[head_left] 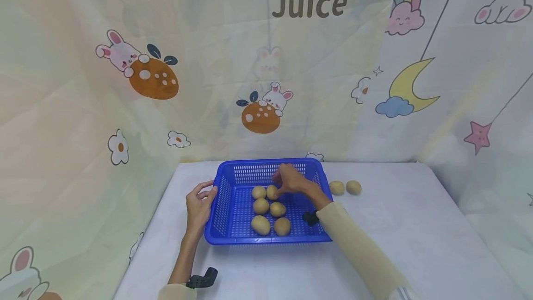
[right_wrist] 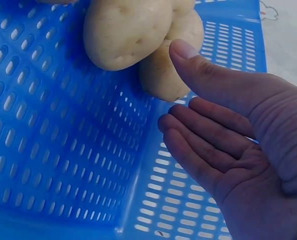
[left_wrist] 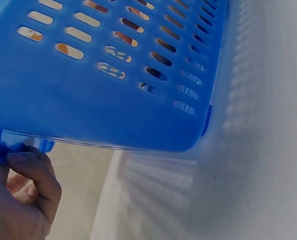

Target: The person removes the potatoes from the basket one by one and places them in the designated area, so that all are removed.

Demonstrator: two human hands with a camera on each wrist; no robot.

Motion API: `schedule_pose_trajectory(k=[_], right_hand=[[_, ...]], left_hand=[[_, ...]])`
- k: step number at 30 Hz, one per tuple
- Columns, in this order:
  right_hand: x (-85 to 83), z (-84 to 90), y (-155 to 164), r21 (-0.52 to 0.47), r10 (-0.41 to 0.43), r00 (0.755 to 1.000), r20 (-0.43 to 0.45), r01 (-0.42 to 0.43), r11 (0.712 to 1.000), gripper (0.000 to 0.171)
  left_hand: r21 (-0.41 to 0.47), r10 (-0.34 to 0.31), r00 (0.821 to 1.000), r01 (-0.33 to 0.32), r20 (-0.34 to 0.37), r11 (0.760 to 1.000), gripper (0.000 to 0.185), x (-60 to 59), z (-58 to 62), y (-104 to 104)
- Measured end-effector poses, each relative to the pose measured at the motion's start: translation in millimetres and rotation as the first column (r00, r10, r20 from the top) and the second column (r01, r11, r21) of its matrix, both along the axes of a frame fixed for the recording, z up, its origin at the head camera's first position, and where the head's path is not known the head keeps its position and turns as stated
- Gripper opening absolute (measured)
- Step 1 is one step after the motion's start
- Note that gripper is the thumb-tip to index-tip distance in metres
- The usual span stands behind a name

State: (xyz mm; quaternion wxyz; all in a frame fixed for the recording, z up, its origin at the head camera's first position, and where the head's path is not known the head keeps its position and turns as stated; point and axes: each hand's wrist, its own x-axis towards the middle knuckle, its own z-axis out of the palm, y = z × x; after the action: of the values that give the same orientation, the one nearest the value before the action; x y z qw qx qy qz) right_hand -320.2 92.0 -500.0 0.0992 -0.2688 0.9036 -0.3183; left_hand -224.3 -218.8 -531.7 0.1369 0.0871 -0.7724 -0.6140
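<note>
A blue plastic basket [head_left: 268, 240] with slotted walls stands on the table and holds several potatoes, set in two columns. My left hand [head_left: 200, 203] grips its left rim; in the left wrist view the curled fingers [left_wrist: 38, 180] are at the basket's edge. Inside the basket, my right hand [head_left: 290, 179] is over the far potato of the right column [head_left: 271, 192]. Its thumb tip is right at that potato [right_wrist: 161, 75] in the right wrist view, with the other fingers loosely bent and spread away from the thumb. Nothing lies in the palm.
Two more potatoes, one nearer [head_left: 337, 188] and one farther right [head_left: 354, 187], lie on the white table [head_left: 387, 235] just right of the basket. A printed curtain [head_left: 208, 59] hangs behind and beside the table. Each wrist wears a black camera mount.
</note>
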Motion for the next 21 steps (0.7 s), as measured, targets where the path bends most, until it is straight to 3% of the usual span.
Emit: schedule_pose_trajectory(k=[12,21], right_hand=[[-1.2,-2.7,-4.8,-0.009,0.077,0.997,0.013,-0.077,0.997,0.061],[-2.6,-4.8,-7.1,-0.013,0.076,0.996,0.057,-0.075,0.997,0.052]], left_hand=[[0.006,-0.016,1.000,0.016,-0.011,1.000,0.036,-0.6,-2.0,-1.1],[-0.005,-0.011,1.000,0.011,-0.010,1.000,0.035,-2.0,-3.6,-1.9]])
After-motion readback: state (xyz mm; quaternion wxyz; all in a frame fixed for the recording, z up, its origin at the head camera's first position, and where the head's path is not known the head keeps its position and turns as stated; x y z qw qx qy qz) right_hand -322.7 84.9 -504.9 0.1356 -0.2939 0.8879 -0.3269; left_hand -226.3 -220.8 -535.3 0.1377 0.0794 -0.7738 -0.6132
